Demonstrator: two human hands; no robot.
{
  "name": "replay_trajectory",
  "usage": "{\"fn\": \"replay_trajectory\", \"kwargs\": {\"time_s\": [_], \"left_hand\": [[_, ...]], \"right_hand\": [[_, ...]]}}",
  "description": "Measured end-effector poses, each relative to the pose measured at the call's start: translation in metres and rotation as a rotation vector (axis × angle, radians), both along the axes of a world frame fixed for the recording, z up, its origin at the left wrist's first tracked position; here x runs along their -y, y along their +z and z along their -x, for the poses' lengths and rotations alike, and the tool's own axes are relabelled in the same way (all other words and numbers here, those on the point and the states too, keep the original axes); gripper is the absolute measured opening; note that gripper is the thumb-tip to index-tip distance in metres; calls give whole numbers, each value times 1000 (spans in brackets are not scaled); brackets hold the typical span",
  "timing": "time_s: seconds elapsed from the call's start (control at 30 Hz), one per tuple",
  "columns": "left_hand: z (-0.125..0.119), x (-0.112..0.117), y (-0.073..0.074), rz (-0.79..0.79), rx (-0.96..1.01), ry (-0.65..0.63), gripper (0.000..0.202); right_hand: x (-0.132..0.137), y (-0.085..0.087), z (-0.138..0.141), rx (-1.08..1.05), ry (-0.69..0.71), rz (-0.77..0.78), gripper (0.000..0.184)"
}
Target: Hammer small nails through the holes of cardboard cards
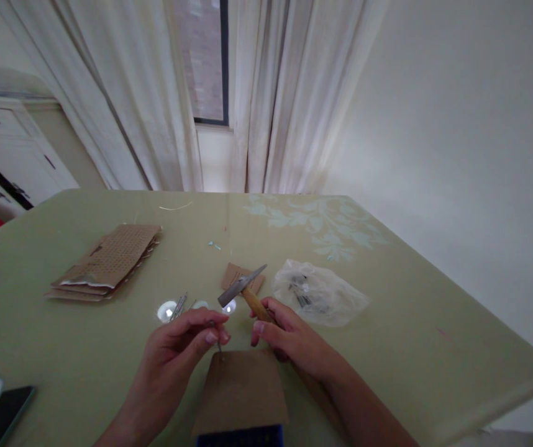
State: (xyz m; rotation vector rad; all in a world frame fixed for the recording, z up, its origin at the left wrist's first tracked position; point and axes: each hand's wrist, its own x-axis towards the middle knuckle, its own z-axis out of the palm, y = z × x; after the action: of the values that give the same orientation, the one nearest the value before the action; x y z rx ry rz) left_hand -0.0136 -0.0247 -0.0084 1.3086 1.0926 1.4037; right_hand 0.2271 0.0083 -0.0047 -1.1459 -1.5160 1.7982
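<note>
My left hand (180, 347) pinches a thin metal nail (220, 346), held upright at the far left corner of a brown cardboard piece (243, 391). A strip of dark blue shows below the near edge of that cardboard. My right hand (289, 332) is wrapped round the wooden handle of a hammer (256, 303). The hammer's metal head is raised beyond the cardboard, above a small brown card (232, 273). Several loose nails (179, 307) lie just past my left hand. To the right of the hammer rests a clear plastic bag (322, 295) with dark nails inside.
Folded brown cardboard (112, 257) lies on the left of the pale green table (84, 347). Small light-blue bits (214, 245) sit farther back. A dark flat object (3, 413) with a white cable is at the near left. Curtains (145, 93) hang behind the table.
</note>
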Motion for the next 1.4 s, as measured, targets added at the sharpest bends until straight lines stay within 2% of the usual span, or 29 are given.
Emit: {"fn": "replay_trajectory", "kwargs": {"time_s": [0.13,0.23,0.53,0.7,1.4], "left_hand": [[-4,0,-2,88,-9,17,16],[-7,0,0,65,3,4,7],[-3,1,2,36,-194,-147,16],[-1,2,-2,31,-255,-172,22],[2,5,-10,16,-254,-267,25]], "right_hand": [[0,1,0,-7,-2,-8,41],[1,3,1,-3,-7,0,44],[1,2,-1,-2,8,-7,46],[0,3,-1,-4,7,-7,49],[0,4,-3,25,11,-34,48]]}}
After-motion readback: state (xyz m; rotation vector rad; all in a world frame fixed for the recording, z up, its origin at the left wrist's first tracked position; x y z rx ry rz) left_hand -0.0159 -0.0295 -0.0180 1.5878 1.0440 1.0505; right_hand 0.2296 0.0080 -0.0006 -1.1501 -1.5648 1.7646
